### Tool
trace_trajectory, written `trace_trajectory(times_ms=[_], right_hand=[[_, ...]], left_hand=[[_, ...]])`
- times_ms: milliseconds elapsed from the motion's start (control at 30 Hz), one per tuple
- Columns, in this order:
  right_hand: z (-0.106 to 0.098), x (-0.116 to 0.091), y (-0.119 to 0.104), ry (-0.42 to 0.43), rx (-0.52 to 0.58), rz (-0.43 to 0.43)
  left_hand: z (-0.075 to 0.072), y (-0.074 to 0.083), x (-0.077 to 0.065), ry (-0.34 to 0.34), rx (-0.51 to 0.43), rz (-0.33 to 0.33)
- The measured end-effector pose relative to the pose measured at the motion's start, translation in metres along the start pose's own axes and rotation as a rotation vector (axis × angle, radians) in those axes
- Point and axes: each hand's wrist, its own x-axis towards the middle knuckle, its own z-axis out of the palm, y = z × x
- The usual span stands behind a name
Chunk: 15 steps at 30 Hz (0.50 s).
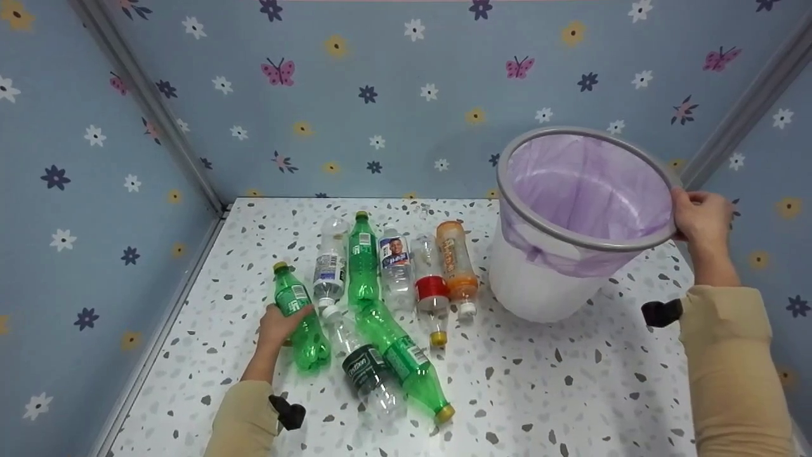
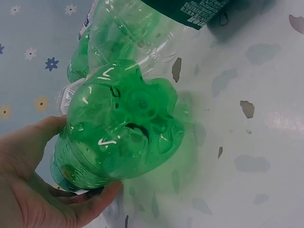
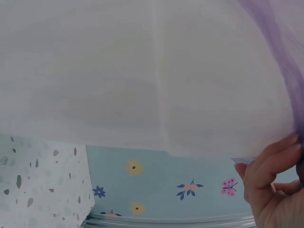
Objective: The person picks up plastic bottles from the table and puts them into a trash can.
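My left hand (image 1: pixel 278 329) grips a green plastic bottle (image 1: pixel 311 348) with a yellow-green cap at the left of the table. In the left wrist view, the lobed base of this green bottle (image 2: pixel 137 109) faces the camera, with thumb and fingers around its side. On the right, my right hand (image 1: pixel 707 219) holds the grey rim of a white trash can (image 1: pixel 539 289) lined with a purple bag (image 1: pixel 571 178). The can leans, its mouth turned partly towards me. In the right wrist view, curled fingers (image 3: pixel 273 173) lie at the rim beside the can's pale wall (image 3: pixel 95 85).
Beside the held bottle lie several others: a dark-labelled clear bottle (image 1: pixel 365 368), a green bottle (image 1: pixel 412 374), another green one (image 1: pixel 363 260), a red-labelled one (image 1: pixel 432 289) and an orange one (image 1: pixel 455 257). A patterned wall (image 1: pixel 406 114) closes off the speckled table (image 1: pixel 533 393) behind.
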Motion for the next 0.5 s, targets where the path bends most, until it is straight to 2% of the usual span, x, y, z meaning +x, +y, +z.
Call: trace_trajectory(times_ms=[233,500], right_hand=[[-0.0003,0.0017,-0.0003,0.008,-0.012,0.009],[0.0019,0.0018,0.0003,-0.008,-0.043,-0.002]], left_hand=[[0.0023,-0.0003,0.001,0.006,-0.033,-0.015],[0.0003,0.0009,-0.0018,0.026,-0.03,0.006]])
